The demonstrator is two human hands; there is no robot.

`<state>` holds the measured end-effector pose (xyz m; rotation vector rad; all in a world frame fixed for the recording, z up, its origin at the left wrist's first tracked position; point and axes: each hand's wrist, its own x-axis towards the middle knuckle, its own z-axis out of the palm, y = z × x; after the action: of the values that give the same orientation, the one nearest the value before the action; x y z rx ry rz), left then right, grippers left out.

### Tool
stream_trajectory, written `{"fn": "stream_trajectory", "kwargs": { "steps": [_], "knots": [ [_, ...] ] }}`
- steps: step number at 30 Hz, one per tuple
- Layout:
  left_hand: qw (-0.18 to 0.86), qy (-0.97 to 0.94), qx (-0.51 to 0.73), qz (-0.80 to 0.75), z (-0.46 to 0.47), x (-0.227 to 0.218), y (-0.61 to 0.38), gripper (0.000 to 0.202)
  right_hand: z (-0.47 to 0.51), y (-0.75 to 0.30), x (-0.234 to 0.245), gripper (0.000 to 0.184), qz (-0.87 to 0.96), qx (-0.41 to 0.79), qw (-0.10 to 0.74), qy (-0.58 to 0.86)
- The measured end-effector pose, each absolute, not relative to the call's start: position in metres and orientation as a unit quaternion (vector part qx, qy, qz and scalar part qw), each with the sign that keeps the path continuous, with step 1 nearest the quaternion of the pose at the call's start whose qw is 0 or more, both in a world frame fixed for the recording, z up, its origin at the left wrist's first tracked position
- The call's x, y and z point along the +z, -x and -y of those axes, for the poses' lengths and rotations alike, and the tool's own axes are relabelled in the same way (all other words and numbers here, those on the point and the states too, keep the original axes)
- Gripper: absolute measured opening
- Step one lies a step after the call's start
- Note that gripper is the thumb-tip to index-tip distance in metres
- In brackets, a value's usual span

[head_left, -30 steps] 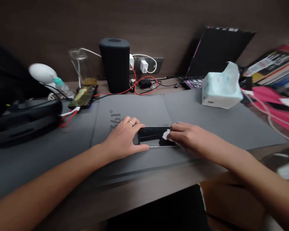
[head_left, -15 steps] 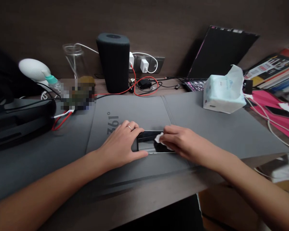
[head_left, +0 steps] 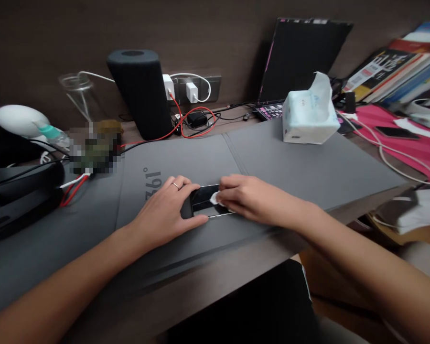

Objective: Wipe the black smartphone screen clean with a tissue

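A dark smartphone (head_left: 204, 204) with a glossy screen lies flat on the grey mat (head_left: 186, 157), its right end covered by my right hand. My left hand (head_left: 168, 203), a ring on one finger, grips the phone's left end, thumb on the near edge and fingers on the far one. Pinched in the closed fingers of my right hand (head_left: 245, 196) is a crumpled white tissue (head_left: 214, 198), pressed against the screen. Most of the tissue is hidden by the fingers.
Behind the mat stand a black speaker (head_left: 139, 95), looped cables (head_left: 200, 134) and an open laptop (head_left: 304, 62). A tissue pack (head_left: 308, 119) sits on the mat at the right. Books (head_left: 397, 71) and a pink sheet (head_left: 376, 126) lie further right.
The camera view has turned, so everything appears further left. My right hand has slid the tissue a little along the screen towards my left hand. The left hand keeps its grip.
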<state>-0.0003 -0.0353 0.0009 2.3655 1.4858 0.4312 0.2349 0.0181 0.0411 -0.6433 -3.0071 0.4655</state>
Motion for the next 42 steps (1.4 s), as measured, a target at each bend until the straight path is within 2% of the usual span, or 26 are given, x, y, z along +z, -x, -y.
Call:
{"fn": "stream_trajectory", "kwargs": {
  "steps": [5, 12, 21, 28, 33, 37, 42],
  "knots": [
    [0.151, -0.82, 0.162, -0.527, 0.036, -0.001, -0.002, 0.048, -0.021, -0.279, 0.045, 0.029, 0.947, 0.191, 0.019, 0.257],
    [0.157, -0.822, 0.179, -0.517, 0.036, -0.003, -0.001, 0.046, -0.015, -0.206, 0.04, 0.025, 0.964, 0.163, 0.033, 0.206],
    [0.18, -0.811, 0.2, -0.52, 0.034, -0.003, -0.001, 0.047, -0.019, -0.242, 0.037, 0.028, 0.945, 0.178, 0.049, 0.27],
    [0.175, -0.819, 0.185, -0.514, 0.033, -0.003, 0.0, 0.041, -0.011, -0.196, 0.034, 0.023, 0.967, 0.151, 0.054, 0.2],
    [0.184, -0.813, 0.202, -0.514, 0.034, -0.004, 0.0, 0.048, -0.013, -0.247, 0.036, 0.03, 0.947, 0.164, 0.047, 0.273],
    [0.196, -0.808, 0.207, -0.515, 0.032, -0.003, -0.001, 0.049, -0.016, -0.279, 0.036, 0.03, 0.936, 0.162, 0.056, 0.309],
    [0.2, -0.811, 0.199, -0.513, 0.032, -0.003, -0.001, 0.049, -0.008, -0.231, 0.034, 0.025, 0.95, 0.143, 0.043, 0.273]
  ]
}}
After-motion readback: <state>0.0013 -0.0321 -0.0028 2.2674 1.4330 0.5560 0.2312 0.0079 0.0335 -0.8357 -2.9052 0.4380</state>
